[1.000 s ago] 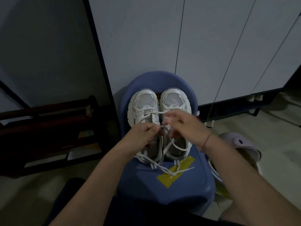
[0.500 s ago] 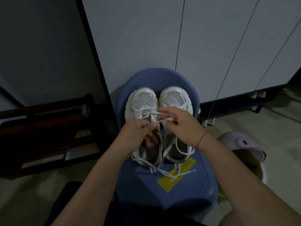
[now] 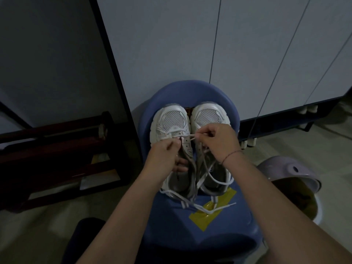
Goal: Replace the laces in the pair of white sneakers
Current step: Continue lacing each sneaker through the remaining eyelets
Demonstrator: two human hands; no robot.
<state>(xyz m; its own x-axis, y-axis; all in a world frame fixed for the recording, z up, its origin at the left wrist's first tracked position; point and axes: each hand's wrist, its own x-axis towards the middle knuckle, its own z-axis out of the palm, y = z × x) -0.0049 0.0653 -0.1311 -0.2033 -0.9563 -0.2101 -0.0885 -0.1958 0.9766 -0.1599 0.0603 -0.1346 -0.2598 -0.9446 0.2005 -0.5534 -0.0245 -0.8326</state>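
Two white sneakers stand side by side on a blue chair (image 3: 224, 233), toes pointing away from me. The left sneaker (image 3: 171, 121) has a white lace (image 3: 187, 135) crossing its lower eyelets. My left hand (image 3: 165, 159) lies over that shoe's tongue and pinches the lace at an eyelet. My right hand (image 3: 219, 141) lies over the right sneaker (image 3: 207, 115) and pinches the lace's other end, drawing it to the right. Loose lace ends (image 3: 209, 207) trail over the seat in front of the heels.
A strip of yellow tape (image 3: 209, 214) is stuck on the seat. A white cabinet (image 3: 190, 44) rises right behind the chair. A dark wooden rack (image 3: 57, 149) stands on the left. At the right, on the floor, sits a lilac basin (image 3: 289, 174).
Both hands have moved up toward the toes of the shoes. My right hand has drawn the lace tighter across the left sneaker's eyelets.
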